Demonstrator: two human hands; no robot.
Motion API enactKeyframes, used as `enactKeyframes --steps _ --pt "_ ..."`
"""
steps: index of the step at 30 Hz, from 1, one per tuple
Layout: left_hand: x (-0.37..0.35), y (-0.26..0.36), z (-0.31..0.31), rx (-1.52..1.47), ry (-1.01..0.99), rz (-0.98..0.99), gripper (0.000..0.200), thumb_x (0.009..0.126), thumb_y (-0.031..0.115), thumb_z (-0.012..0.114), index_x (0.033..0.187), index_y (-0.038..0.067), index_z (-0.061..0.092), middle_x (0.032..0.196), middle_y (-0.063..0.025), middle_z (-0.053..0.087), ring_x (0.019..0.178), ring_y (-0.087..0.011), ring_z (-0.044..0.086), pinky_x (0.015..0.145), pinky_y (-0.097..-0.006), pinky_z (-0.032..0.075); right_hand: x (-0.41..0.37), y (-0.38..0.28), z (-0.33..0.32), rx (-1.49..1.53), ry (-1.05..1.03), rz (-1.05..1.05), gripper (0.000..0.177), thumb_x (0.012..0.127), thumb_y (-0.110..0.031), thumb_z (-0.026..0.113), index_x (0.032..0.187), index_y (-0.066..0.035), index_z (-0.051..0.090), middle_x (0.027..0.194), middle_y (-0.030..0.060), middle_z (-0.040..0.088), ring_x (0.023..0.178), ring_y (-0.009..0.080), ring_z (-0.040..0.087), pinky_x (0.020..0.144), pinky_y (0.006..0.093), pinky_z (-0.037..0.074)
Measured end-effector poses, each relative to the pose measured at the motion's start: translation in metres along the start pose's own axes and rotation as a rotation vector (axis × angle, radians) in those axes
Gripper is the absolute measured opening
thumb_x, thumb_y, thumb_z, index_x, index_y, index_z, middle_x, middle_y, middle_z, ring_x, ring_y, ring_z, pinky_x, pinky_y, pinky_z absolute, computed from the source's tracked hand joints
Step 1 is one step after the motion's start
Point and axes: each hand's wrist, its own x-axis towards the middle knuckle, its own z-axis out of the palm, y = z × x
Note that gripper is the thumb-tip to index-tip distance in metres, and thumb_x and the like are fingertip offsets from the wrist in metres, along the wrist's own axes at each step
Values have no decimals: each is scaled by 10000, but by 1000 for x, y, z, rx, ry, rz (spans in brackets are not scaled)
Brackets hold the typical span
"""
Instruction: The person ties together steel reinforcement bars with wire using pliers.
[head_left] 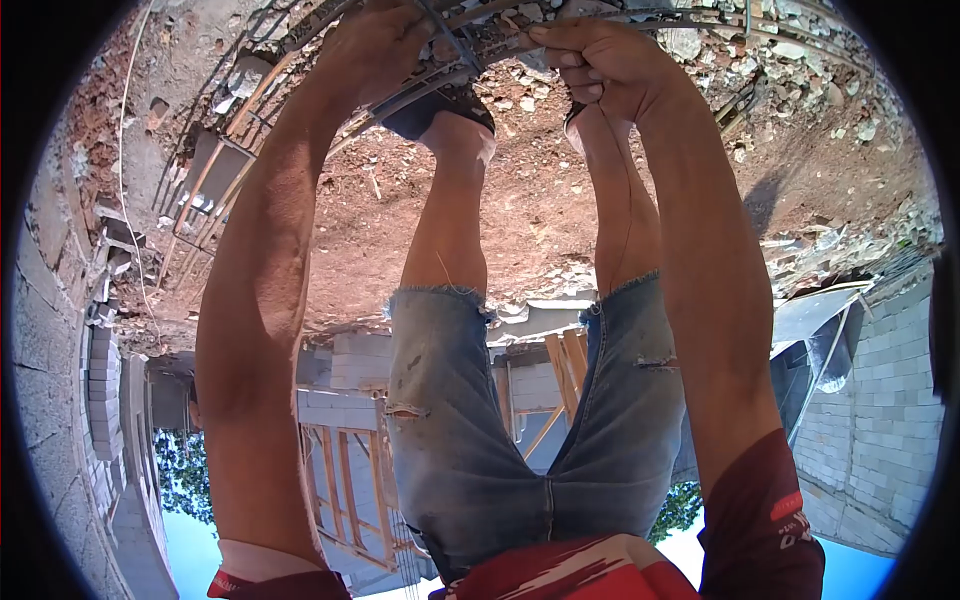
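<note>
At the top of the view, a cage of steel rebar (pixel 690 16) with bent stirrups (pixel 452 35) crosses in front of me. My left hand (pixel 375 48) is closed at the rebar next to a stirrup, its fingertips partly hidden at the frame's edge. To its right, my right hand (pixel 598 62) is closed in a pinch beside the rods, fingers curled. A thin dark wire (pixel 628 185) hangs down from that hand across my shin. My feet in dark footwear (pixel 445 108) stand just behind the cage.
Reddish soil (pixel 540 215) with broken rubble (pixel 800 50) lies around my feet. Another rebar frame (pixel 215 185) sits on the left, near a pale cord (pixel 124 170). Block walls (pixel 870 400), stacked blocks (pixel 104 390) and wooden boards (pixel 345 490) appear upside down behind me.
</note>
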Motion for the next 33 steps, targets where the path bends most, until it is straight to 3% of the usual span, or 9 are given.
enactKeyframes --steps 4,10,16,20,23,26,28,30,33 --pt "-2 1 -4 -73 -32 -24 341 945 236 485 1069 -52 621 1112 -196 597 1025 -325 559 881 -401 449 -9 -34 21 -96 10 174 175 890 -148 587 905 20 634 649 71 538 542 149 449 469 312 337" --pt "-3 5 -21 -327 -143 -112 356 951 250 488 1076 -54 625 1039 -163 634 944 -272 587 822 -370 472 -14 -4 46 -320 276 -245 179 962 -235 551 997 -90 649 622 -82 453 451 9 320 383 182 252" --pt "-7 18 -31 -407 -164 -190 373 947 271 508 1069 -59 635 953 -121 667 858 -215 607 760 -329 490 -2 -3 45 -202 199 -163 200 938 -229 574 953 -54 671 618 -44 501 455 27 371 392 195 249" --pt "-8 3 -25 -496 -148 -348 314 913 172 536 1115 -60 593 907 -141 659 855 -206 608 740 -316 488 13 -15 72 -486 458 -64 181 862 -130 570 800 13 662 620 90 582 507 183 495 455 336 363" --pt "-12 -49 7 -180 170 706 172 913 42 541 1050 54 644 920 -34 626 830 -124 611 692 -276 516 20 -14 69 -848 384 -189 193 844 -118 559 755 12 671 619 116 604 540 203 547 480 342 399" --pt "-38 -4 -1 -618 -70 -320 164 898 55 570 1041 30 647 861 -31 603 696 -113 578 555 -256 469 33 -10 60 -1464 155 -358 194 830 -103 548 743 16 674 634 149 623 580 221 590 510 344 430" --pt "-43 -7 12 -1496 -45 -581 172 882 69 601 1031 -10 636 824 -39 585 663 -112 545 548 -275 466 29 -10 68 -1665 70 -418 195 826 -98 544 739 17 675 639 160 629 593 227 605 521 344 441" --pt "-46 -1 16 -1522 -29 -576 227 897 102 588 1070 -46 594 854 -42 571 704 -121 533 601 -304 478 9 -9 91 -533 409 -482 186 827 -84 538 777 26 679 662 172 638 621 226 622 540 346 454" --pt "-44 -11 32 -1784 -70 -557 275 933 138 544 1143 -38 560 902 -45 570 766 -117 529 652 -301 477 20 0 83 -656 379 -479 176 830 -75 530 833 30 671 685 167 637 626 221 612 546 358 457"
